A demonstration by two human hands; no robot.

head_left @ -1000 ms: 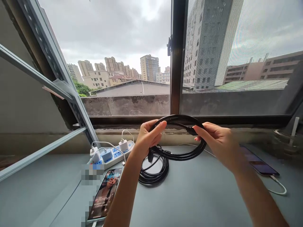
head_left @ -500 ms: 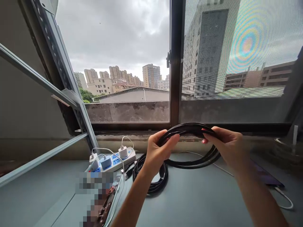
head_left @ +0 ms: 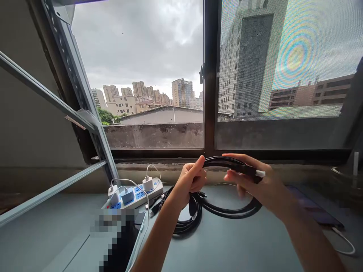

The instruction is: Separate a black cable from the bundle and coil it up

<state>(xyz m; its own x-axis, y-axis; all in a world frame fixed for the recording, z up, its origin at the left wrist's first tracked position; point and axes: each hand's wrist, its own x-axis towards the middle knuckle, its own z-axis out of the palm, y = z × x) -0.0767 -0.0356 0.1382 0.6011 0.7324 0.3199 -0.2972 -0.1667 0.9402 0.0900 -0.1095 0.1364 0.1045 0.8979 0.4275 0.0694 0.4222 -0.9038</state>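
Observation:
A loosely coiled black cable (head_left: 231, 216) is held up above the desk between both hands. My left hand (head_left: 194, 177) is closed round the left side of the loops, thumb pressed on top. A small black plug (head_left: 202, 195) pokes out just below it. On the right side, my right hand (head_left: 261, 181) has the loops in the crook between thumb and fingers, its fingers partly spread. A black connector with a white tip (head_left: 260, 173) lies in that crook. Behind and below my left hand, a second coiled black cable (head_left: 184, 228) rests on the desk.
A white power strip (head_left: 157, 189) with plugged-in chargers stands at the back left. A partly pixelated device (head_left: 138, 219) lies in front of it. On the right are a dark phone (head_left: 320, 211) with a white cable (head_left: 347, 241). Metal shelf framing (head_left: 104, 143) rises at the left by the window.
My right hand has loosened its pinch and turned, its fingers spreading round the loops; the white-tipped connector now shows. My left thumb has lifted upright. The loops hang slightly lower.

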